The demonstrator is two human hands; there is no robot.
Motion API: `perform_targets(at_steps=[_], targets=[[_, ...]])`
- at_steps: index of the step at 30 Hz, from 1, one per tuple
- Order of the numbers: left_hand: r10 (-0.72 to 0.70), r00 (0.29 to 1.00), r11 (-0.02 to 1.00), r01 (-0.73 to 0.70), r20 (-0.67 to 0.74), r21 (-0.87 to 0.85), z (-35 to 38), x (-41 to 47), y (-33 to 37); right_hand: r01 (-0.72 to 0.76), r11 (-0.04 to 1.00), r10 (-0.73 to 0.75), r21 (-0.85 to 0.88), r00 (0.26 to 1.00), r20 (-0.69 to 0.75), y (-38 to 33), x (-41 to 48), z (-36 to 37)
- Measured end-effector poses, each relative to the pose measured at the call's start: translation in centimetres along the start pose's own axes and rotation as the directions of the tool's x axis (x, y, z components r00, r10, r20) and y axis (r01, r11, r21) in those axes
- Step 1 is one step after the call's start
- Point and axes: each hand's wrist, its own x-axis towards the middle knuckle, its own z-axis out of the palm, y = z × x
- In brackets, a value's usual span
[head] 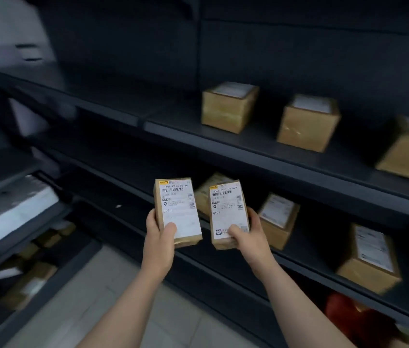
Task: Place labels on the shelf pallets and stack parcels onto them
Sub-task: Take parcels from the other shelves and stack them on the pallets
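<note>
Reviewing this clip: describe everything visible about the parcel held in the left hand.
The left-hand parcel is a small, flat, oblong box of brown cardboard, held upright with its face tilted toward the camera. A white shipping label covers nearly the whole face, showing barcodes and the code E914. The left hand grips its lower end, thumb on the label. It hangs in front of the shelves, apart from the other held parcel.

We see two bare forearms, no sleeves, left hand (159, 237) and right hand (251, 236) ungloved, nails short, no markings.
</note>
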Motion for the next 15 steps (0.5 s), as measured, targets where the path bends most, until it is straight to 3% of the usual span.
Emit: perform_targets(at_steps=[8,15], targets=[[0.007,0.950,1.000,-0.009,-0.313,-0.005,-17.1,1.3,0.7,0.101,0.995,-0.104,0.024,0.965,0.239,-6.0,-0.4,17.5],[0.080,0.810,0.995,-0.098,-0.581,0.000,-29.1,2.3,1.2,0.199,0.978,-0.204,0.060,0.860,0.468,-11.1,-1.9,31.0]])
